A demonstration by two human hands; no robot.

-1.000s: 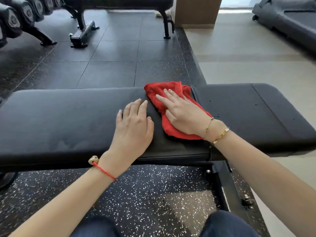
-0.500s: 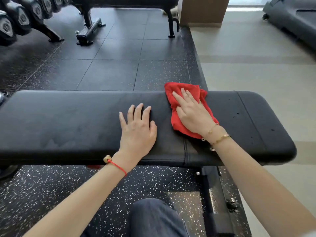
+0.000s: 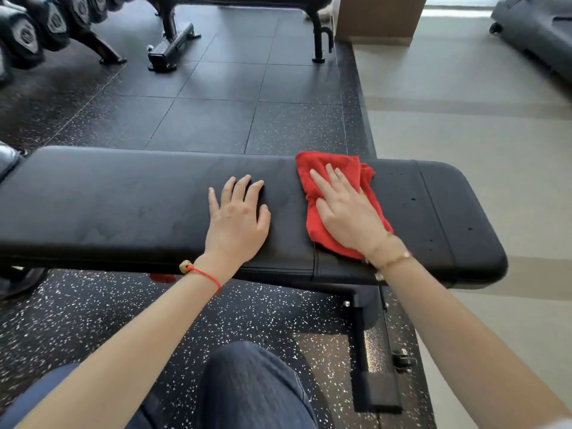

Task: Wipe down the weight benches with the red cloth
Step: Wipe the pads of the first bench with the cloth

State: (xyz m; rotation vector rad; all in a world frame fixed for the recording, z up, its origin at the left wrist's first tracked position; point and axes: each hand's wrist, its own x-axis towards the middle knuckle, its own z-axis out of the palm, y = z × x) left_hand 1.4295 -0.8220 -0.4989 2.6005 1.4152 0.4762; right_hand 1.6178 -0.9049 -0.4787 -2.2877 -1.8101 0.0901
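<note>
A black padded weight bench (image 3: 123,205) runs across the view in front of me. The red cloth (image 3: 312,181) lies crumpled on its right part, over the seam between the two pads. My right hand (image 3: 346,212) presses flat on the cloth, fingers stretched forward. My left hand (image 3: 236,218) rests flat on the bare pad just left of the cloth, fingers apart, holding nothing. Small dark spots dot the pad right of the cloth.
A second black bench (image 3: 173,41) stands on the rubber floor behind. A dumbbell rack (image 3: 37,32) is at the top left. A brown pillar (image 3: 377,20) and a dark machine (image 3: 535,29) stand at the top right. The bench's frame foot (image 3: 377,366) sits below right, beside my knee (image 3: 250,385).
My right hand has slid the red cloth to the right along the bench, across the seam. My left hand stays flat on the pad. The view has shifted right.
</note>
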